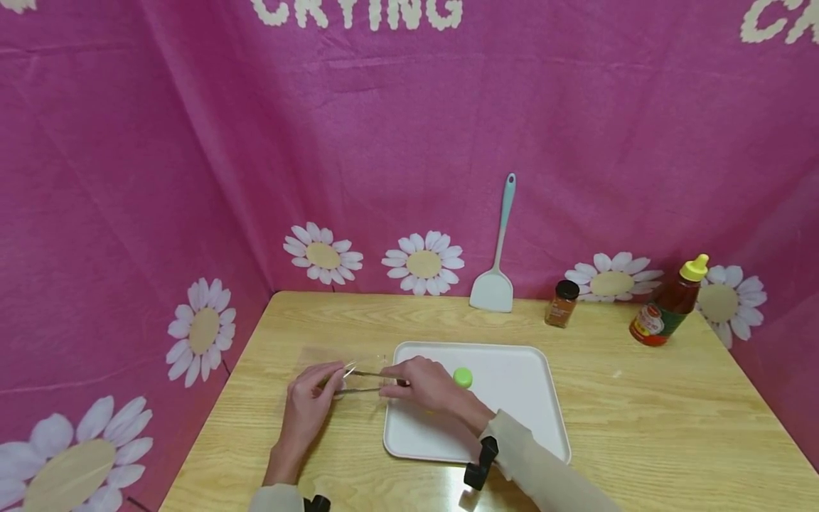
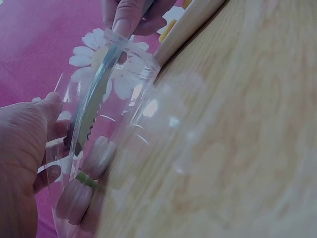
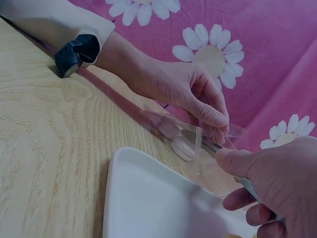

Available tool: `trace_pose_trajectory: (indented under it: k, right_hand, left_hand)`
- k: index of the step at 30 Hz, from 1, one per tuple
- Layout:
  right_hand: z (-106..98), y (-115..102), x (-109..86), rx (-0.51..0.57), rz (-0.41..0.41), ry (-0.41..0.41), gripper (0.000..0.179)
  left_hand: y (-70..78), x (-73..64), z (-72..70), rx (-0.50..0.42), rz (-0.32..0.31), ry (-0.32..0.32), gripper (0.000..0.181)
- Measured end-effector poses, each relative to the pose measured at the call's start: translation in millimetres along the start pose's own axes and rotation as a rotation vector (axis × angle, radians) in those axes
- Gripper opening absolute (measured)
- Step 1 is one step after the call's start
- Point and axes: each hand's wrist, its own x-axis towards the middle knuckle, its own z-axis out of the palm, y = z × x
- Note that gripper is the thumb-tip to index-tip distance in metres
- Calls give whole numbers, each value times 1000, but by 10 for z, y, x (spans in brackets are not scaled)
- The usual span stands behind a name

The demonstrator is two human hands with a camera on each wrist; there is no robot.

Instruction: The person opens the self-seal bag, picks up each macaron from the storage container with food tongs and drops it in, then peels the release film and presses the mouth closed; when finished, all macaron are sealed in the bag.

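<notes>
My left hand (image 1: 306,405) holds a clear plastic bag (image 2: 163,116) by its side, thumb and fingers bent about the film. Inside lie pale pinkish macarons (image 2: 74,201), with a bit of green (image 2: 86,178) between them. My right hand (image 1: 425,384) grips metal tongs (image 2: 101,74) with serrated edges. Their arms reach through the bag's mouth, tips close to the left fingers. What lies between the tips cannot be made out. The right hand is over the left part of a white tray (image 1: 512,419), where a bright green round piece (image 1: 463,377) lies.
Yellow pieces (image 2: 167,30) on the tray are mostly hidden by the right hand. At the back of the wooden table (image 1: 640,419) stand a spatula (image 1: 493,288) against the pink cloth, a spice jar (image 1: 561,306) and a sauce bottle (image 1: 665,309).
</notes>
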Motion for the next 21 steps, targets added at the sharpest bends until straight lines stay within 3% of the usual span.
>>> trace_pose_trajectory:
  k: [15,21]
  right_hand:
    - [-175,62,-344,33,80,54,31]
    - [-288,101,-519,36,114,86,30]
  left_hand:
    - [5,4,7,0,22,5,17]
    - [26,-9,-8,3,-26,-9,17]
